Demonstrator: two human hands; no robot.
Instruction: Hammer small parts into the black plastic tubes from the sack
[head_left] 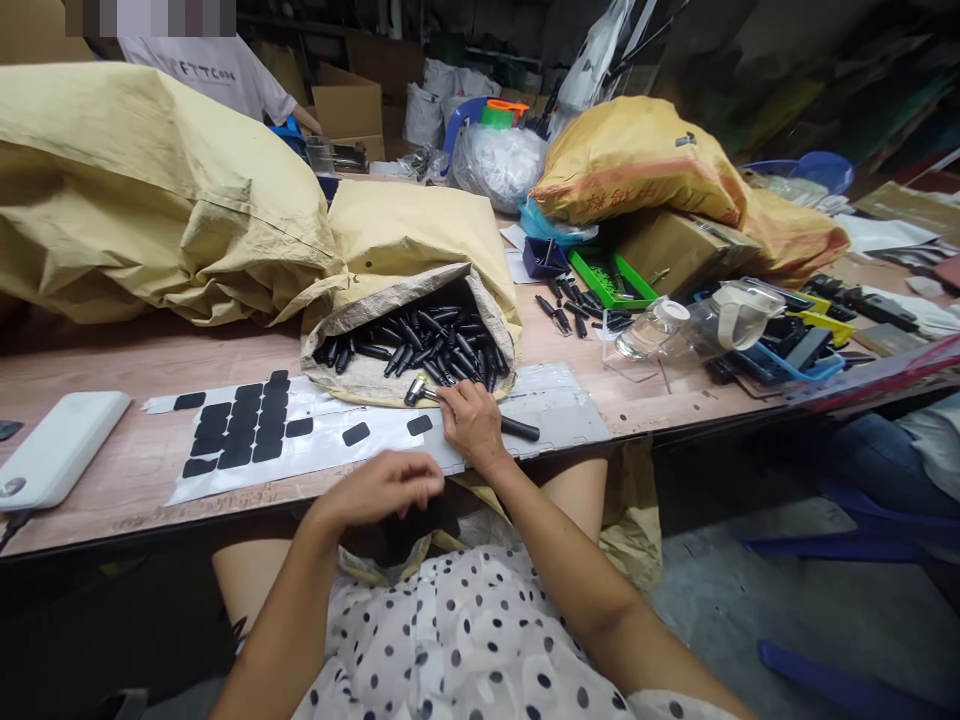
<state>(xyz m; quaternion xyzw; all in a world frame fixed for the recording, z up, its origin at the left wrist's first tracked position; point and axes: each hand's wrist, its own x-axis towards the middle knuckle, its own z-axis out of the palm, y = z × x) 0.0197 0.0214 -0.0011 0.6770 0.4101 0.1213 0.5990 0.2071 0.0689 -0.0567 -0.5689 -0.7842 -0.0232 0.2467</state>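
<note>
The hammer (pixel 520 429) lies at the front of the table (pixel 645 395), just before the mouth of the sack (pixel 420 215). Its long axis runs nearly from left to right, a little slanted: the metal head points to the left and slightly away from the person, and the black handle end points to the right and slightly nearer. The right hand (pixel 472 422) covers the middle, with the fingers bent and clamped on the shaft. The left hand (pixel 394 483) is apart from it, by the table edge, with loosely curled fingers; I cannot tell if something is inside them.

The sack lies with its mouth open toward the person, and in it is a heap of black slim pieces (pixel 427 340), pointing in mixed directions. To the left, black rounded patches (pixel 244 425) lie in rows on a white sheet (pixel 322 450). Farther to the right, a green tray (pixel 634 303) contains small green bits, a dark blue box (pixel 534 262) contains a few dark pieces, and a light blue tray (pixel 814 374) is filled with dark parts.
</note>
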